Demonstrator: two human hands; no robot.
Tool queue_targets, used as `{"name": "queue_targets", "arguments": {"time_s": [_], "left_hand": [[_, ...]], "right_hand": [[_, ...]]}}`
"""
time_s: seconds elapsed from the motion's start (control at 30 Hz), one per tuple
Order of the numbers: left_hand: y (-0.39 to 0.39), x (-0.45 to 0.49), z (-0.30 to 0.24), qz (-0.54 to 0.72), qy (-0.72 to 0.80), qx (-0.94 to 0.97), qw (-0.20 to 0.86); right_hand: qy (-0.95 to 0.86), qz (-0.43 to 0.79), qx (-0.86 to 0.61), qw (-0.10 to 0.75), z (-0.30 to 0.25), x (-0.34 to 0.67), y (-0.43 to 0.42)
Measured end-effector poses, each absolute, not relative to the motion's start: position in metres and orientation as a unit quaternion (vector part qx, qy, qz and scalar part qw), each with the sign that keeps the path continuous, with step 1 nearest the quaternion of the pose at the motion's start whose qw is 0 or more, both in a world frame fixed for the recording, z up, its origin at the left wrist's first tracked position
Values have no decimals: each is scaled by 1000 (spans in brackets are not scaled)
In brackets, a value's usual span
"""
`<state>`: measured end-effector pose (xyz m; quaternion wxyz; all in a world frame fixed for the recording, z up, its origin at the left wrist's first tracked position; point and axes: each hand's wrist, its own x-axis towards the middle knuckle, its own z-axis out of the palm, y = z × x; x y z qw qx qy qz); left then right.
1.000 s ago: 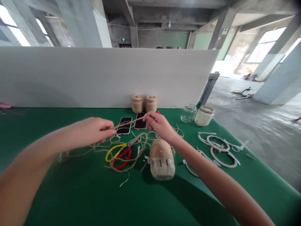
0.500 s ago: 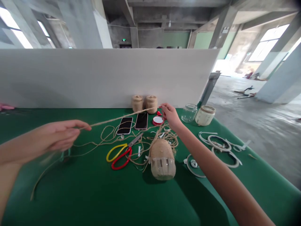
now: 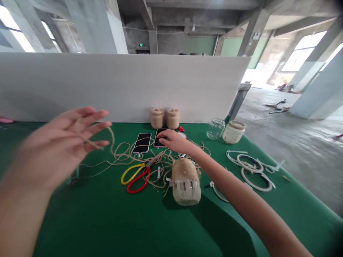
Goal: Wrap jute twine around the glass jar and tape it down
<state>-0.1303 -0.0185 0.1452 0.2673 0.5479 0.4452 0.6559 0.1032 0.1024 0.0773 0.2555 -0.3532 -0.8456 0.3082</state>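
Note:
At the left, my left hand (image 3: 66, 142) is raised above the table, its blurred fingers apart and a strand of jute twine (image 3: 112, 137) running between them. My right hand (image 3: 171, 139) reaches over the dark phone (image 3: 157, 142), fingers loosely stretched and nothing visible in them. Whether it touches the phone I cannot tell. Below that wrist an upside-down glass jar (image 3: 187, 192) lies partly wrapped in twine. Loose twine tangles behind the jar and spreads left. Scissors (image 3: 142, 176) with one yellow and one red handle lie left of the jar, blades slightly apart.
Two twine-wrapped jars (image 3: 164, 118) stand against the white board (image 3: 120, 85). Another phone (image 3: 142, 142) lies under twine. A clear jar (image 3: 215, 129) and a whitish jar (image 3: 233, 132) stand back right. Tape rings (image 3: 250, 163) lie along the right side, near the table edge.
The twine strand stretched between my hands is no longer taut. My right hand has moved left and nearer, over the dark phone, its pinch opened. My left hand has risen and spread its fingers.

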Motion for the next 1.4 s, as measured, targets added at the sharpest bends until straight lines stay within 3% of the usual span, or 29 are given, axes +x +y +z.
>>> {"name": "queue_targets", "arguments": {"time_s": [0.1,0.2,0.3,0.4,0.47,0.57,0.63,0.77,0.83,1.0,1.2,1.4], "left_hand": [[-22,-86,130,611,437,606,263],[-18,-57,115,534,490,674,142],[-10,-46,108,441,532,720,-62],[-5,-47,106,375,538,734,-178],[-3,-48,101,373,539,745,-122],[-3,-46,75,444,511,734,52],[-2,-43,48,437,495,746,85],[0,-37,3,190,491,850,22],[3,-42,-4,133,504,853,12],[19,-97,25,139,550,823,-16],[44,-190,82,196,658,724,-73],[24,-140,77,226,626,745,-42]], "right_hand": [[-840,398,-250,270,97,105,70],[-761,547,-189,292,106,107,47],[-660,686,-163,259,103,110,38],[-631,704,-181,271,96,118,40],[-660,656,-211,301,92,125,44],[-676,607,-234,346,89,137,49],[-655,611,-238,375,90,145,52],[-625,640,-227,384,93,152,56],[-627,642,-231,376,93,152,57],[-663,585,-271,380,96,153,60],[-759,418,-324,379,97,155,61],[-842,330,-302,301,89,141,48]]}}
